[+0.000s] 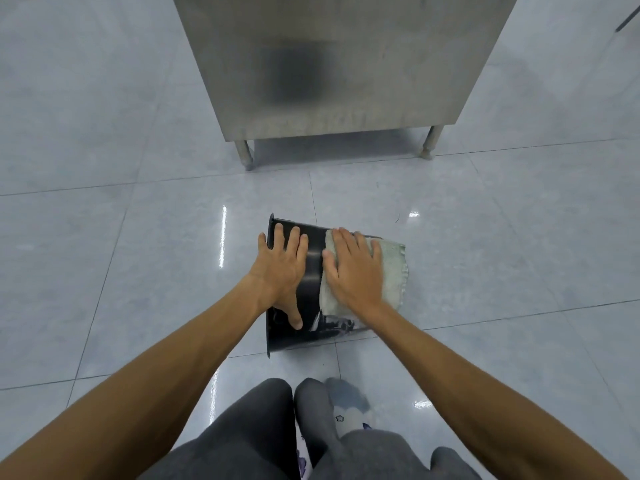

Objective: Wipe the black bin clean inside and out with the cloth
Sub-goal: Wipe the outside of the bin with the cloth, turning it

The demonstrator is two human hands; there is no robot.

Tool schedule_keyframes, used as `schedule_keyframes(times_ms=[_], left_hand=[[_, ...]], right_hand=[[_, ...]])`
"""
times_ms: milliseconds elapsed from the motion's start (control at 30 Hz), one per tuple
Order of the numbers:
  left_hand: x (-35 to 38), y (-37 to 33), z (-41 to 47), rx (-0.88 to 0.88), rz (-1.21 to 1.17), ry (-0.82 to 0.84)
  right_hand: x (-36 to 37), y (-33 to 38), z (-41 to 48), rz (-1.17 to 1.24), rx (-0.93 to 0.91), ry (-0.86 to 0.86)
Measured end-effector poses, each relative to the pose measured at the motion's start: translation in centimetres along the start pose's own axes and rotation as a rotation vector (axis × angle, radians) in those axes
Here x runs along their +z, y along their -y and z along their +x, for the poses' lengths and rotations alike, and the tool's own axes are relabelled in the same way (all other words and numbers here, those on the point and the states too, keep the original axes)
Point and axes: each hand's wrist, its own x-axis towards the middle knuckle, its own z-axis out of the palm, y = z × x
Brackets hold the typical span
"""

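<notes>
On the tiled floor (138, 237), your left hand (282, 268) steadies the tipped black bin (313, 268), fingers spread flat. Your right hand (353, 268), fingers splayed, presses the cloth (393, 268) against its side.

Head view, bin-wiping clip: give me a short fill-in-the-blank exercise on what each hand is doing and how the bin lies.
1. The black bin lies on its ____ on the tiled floor.
2. The right hand presses a pale ____ flat against the bin's outer wall.
3. The ____ hand steadies the bin near its rim, bare, without any cloth.

Missing words: side; cloth; left
</notes>
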Motion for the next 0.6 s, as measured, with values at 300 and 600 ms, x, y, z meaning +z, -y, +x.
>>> schedule_keyframes(times_ms=[300,600], left_hand=[[0.3,0.1,0.2,-0.017,-0.046,0.010],[0.6,-0.6,-0.6,-0.020,0.008,-0.015]], right_hand=[[1.4,0.3,-3.8,-0.030,-0.098,-0.079],[1.0,0.3,-1.3,0.006,0.019,-0.077]])
